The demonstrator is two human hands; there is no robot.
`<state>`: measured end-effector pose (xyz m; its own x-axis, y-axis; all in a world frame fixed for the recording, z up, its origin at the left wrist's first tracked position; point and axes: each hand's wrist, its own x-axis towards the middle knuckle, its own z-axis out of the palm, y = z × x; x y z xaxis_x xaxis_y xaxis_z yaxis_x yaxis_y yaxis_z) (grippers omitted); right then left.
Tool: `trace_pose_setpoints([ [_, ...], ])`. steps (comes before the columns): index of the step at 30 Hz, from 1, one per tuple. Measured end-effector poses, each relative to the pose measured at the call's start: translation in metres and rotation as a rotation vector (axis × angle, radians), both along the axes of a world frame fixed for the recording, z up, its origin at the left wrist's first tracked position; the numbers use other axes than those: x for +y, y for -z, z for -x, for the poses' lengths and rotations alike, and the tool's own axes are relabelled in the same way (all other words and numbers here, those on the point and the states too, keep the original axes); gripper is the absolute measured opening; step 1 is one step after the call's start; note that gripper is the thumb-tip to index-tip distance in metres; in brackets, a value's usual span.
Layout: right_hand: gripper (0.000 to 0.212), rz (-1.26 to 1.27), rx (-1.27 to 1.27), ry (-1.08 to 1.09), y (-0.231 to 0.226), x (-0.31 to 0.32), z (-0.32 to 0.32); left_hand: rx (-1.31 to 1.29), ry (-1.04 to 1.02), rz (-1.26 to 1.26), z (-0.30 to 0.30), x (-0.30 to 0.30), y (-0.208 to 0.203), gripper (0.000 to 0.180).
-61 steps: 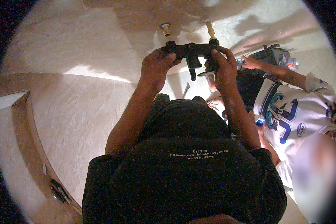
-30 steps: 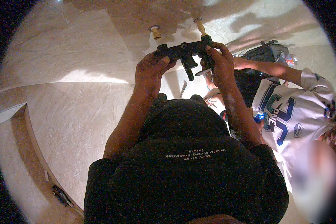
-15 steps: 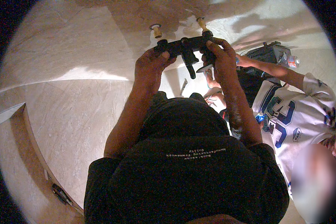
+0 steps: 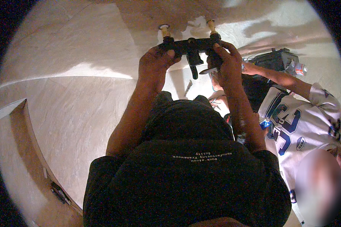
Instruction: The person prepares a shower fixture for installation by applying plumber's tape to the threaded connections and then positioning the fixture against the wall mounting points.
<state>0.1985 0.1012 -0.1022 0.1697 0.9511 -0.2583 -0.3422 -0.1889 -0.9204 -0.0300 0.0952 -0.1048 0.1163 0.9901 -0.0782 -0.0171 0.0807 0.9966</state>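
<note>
Left hand [image 4: 154, 67] and right hand [image 4: 228, 65] grip a black bar-shaped mixer tap [image 4: 182, 47] crosswise by its ends at the beige wall [image 4: 64, 45], lever [image 4: 194, 72] toward the wearer; its left collar, earlier apart, now appears to meet the brass stub [image 4: 165, 31].

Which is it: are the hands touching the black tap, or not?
Touching. The head view shows the left hand and the right hand gripping the black tap, one at each end.

The mixer tap [image 4: 185, 46] sits between the left fingers [image 4: 171, 54] and right fingers [image 4: 220, 51], before two wall pipes [image 4: 165, 32]. To the right are a co-worker [image 4: 308, 113] and a bottle [image 4: 300, 69] beside a case [image 4: 282, 59].
</note>
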Motion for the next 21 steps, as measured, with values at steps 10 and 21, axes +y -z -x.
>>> trace_pose_setpoints([
  [10, 0.037, -0.042, -0.014, 0.037, -0.002, 0.001, 0.007, -0.342, -0.067, 0.154, -0.001, 0.006, -0.004, 0.039],
  [21, 0.035, 0.055, -0.074, 0.03, -0.017, 0.024, 0.003, -0.492, -0.079, 0.247, -0.004, 0.022, -0.013, 0.04],
])
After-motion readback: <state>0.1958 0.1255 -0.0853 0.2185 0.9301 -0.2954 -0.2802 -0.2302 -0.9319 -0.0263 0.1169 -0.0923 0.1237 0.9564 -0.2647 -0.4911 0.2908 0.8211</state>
